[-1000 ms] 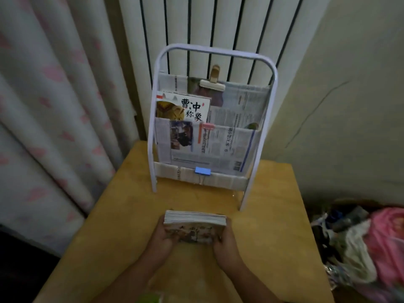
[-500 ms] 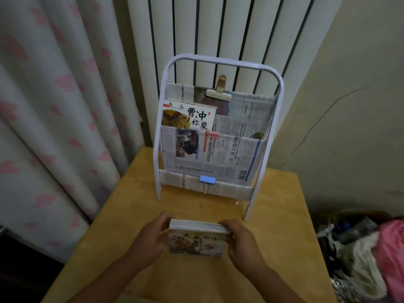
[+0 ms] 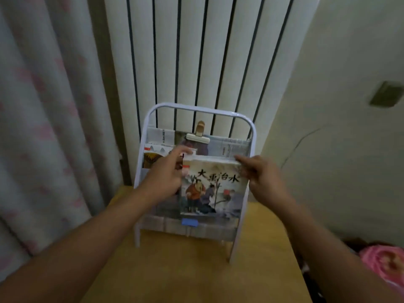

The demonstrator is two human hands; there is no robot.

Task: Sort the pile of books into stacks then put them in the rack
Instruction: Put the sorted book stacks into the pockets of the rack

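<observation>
Racking step under way — stack of books [image 3: 211,189] held upright at centre frame against the rack [image 3: 253,132], left hand [image 3: 162,180] and right hand [image 3: 265,178] each in a curled grip on a side edge. Next: likely lowering into the front pocket. Book with yellow cover [image 3: 153,158] already racked upper left; white clip [image 3: 197,137] above, blue clip [image 3: 189,221] below — desk [image 3: 196,270] underneath.

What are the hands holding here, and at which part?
Both hands hold the stack of books upright in front of the rack: the left hand grips its left edge, the right hand its upper right corner.
</observation>
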